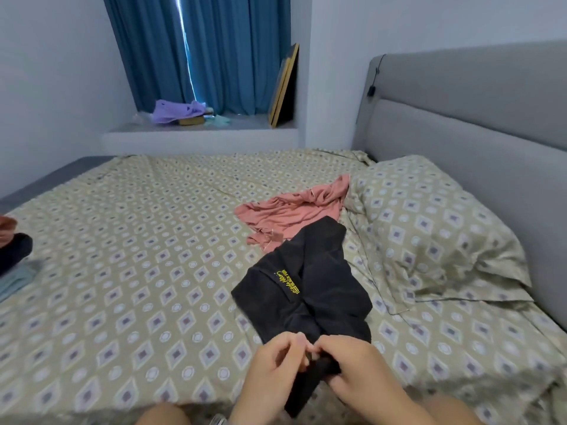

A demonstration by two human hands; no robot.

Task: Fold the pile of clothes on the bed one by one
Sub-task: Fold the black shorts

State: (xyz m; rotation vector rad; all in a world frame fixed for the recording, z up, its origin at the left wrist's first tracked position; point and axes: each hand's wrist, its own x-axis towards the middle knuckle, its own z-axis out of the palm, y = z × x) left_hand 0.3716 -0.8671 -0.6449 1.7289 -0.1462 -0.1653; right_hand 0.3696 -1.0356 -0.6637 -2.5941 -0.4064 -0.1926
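Observation:
A black garment (pixel 310 283) with yellow lettering lies crumpled on the patterned bed sheet (pixel 129 240), stretching from the middle of the bed toward me. My left hand (pixel 276 363) and my right hand (pixel 352 366) both pinch its near end close together at the bottom of the view. A pink garment (pixel 291 210) lies rumpled just beyond the black one, partly under its far end, beside the pillow.
A pillow (pixel 429 228) in the same pattern lies at the right against the grey headboard (pixel 475 111). Folded clothes (pixel 15 259) sit at the left edge of the bed. A window ledge (pixel 199 130) with purple cloth and leaning frames lies behind the bed.

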